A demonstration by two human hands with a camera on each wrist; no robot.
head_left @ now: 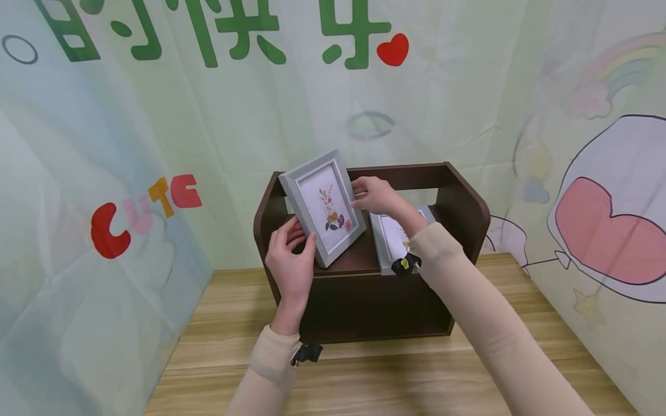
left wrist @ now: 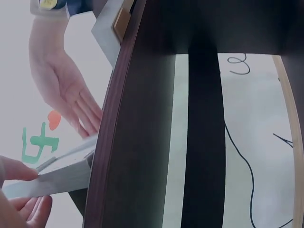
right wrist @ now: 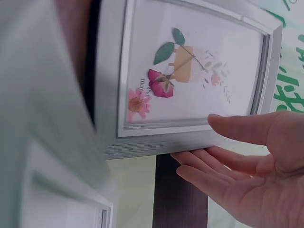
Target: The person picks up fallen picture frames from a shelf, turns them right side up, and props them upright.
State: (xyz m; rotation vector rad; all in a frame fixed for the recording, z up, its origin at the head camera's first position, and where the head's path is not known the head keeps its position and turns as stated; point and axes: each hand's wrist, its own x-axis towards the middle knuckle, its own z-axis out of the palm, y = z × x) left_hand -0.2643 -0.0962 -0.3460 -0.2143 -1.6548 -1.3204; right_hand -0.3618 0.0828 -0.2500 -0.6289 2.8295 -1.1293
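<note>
A grey picture frame [head_left: 326,208] with a pressed-flower print leans at a tilt over the left half of a dark brown shelf [head_left: 374,306]. My left hand [head_left: 290,257] grips its lower left edge, thumb in front and fingers behind. On its right edge my right hand [head_left: 376,195] pinches the border; in the right wrist view the thumb of this right hand [right wrist: 247,161] lies on the front and the fingers go behind. A second grey picture frame [head_left: 381,245] lies on the shelf's right half, partly hidden by the right forearm.
The shelf stands on a wood-grain table [head_left: 218,323], its side panels [head_left: 470,214] rising left and right. A printed cloth backdrop [head_left: 458,110] hangs behind and on both sides. Below the top board, the shelf's open inside [left wrist: 204,142] shows in the left wrist view.
</note>
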